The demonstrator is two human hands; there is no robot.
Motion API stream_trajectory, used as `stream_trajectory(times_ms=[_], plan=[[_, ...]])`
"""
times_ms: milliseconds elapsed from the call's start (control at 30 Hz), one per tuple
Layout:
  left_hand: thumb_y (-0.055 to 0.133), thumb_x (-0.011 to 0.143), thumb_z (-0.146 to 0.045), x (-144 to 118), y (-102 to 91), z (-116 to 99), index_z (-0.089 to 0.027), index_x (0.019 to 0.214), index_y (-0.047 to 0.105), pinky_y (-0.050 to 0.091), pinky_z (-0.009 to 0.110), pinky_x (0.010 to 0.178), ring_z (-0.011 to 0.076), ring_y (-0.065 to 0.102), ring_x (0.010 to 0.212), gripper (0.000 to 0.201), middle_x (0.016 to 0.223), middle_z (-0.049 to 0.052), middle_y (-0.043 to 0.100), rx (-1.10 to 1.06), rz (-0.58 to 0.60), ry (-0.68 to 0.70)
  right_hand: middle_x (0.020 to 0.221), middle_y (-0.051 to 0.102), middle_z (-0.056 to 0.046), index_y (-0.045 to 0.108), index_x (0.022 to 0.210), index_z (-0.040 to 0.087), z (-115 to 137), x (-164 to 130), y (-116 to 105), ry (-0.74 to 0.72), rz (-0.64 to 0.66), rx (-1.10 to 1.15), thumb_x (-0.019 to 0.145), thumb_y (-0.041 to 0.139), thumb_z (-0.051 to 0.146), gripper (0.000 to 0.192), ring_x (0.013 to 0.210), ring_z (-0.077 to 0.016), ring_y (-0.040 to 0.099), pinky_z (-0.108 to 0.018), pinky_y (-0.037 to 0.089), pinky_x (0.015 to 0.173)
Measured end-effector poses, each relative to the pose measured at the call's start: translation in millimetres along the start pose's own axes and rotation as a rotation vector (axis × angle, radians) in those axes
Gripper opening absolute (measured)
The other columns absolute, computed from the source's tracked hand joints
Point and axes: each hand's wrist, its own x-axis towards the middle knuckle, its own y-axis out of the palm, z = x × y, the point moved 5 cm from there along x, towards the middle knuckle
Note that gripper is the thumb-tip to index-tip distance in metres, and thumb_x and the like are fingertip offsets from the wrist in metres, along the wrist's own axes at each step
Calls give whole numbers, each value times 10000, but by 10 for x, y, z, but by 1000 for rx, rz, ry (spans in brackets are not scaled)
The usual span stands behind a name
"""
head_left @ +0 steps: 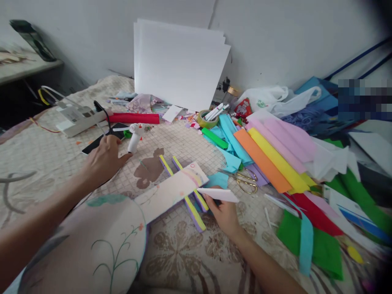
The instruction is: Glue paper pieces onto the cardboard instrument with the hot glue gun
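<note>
A white hot glue gun (pixel 134 139) lies on the cloth. My left hand (pixel 105 157) is beside it, thumb and fingers apart, with the thumb tip at its handle and the other fingertips over a black phone (pixel 94 143). In my right hand (pixel 225 216) is a small flat white foam board piece (pixel 220 193), pinched above the end of a decorated neck. That neck (pixel 168 188) belongs to a lute-shaped cutout whose round body (pixel 122 241) carries a drawn green plant. Two yellow-and-purple strips (pixel 194 214) cross under the neck; my right fingers are close to them.
White boards (pixel 180 61) lean against the wall. A power strip (pixel 82 120) with plugs stands at left. Scissors (pixel 246 179), a tape roll (pixel 208 119), coloured crepe paper (pixel 263 159) and a plastic bag (pixel 269 100) crowd the right. Green paper (pixel 309 245) lies nearer.
</note>
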Motion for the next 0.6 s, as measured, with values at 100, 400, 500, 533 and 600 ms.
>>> stream_trajectory(times_ms=[100,400,500,533,600], plan=[[363,925,-489,-276,-18,-206,-148,1098,403,481,392,693,275,579,896,384,1065,126,531,-2,16,0,825,682,-30,651,909,194,-23,-6,4,1,8,8,883,534,286,151,775,-175,637,-273,502,711],[662,728,-440,-815,399,-918,-187,1056,417,467,447,823,306,565,981,481,1032,109,563,-242,217,404,821,681,-28,636,907,191,-58,-28,3,16,-20,5,871,555,273,121,777,-172,636,-270,492,717],[664,720,-324,-818,418,-965,-184,1041,415,466,436,814,301,561,973,429,1025,110,562,-246,231,423,828,683,-32,638,901,189,-58,-22,12,21,3,-2,874,551,272,123,790,-174,639,-271,491,727],[653,725,-305,-814,424,-968,-189,1036,410,468,431,806,296,563,963,412,1018,105,561,-253,229,425,837,685,-34,640,905,189,-55,-18,14,20,11,-1,877,548,270,126,798,-176,640,-273,491,735],[640,730,-306,-809,441,-962,-199,1024,399,473,420,777,287,570,935,395,995,89,559,-274,212,426,852,688,-36,646,917,192,-45,-12,15,11,17,-7,880,542,268,134,807,-177,639,-278,490,744]])
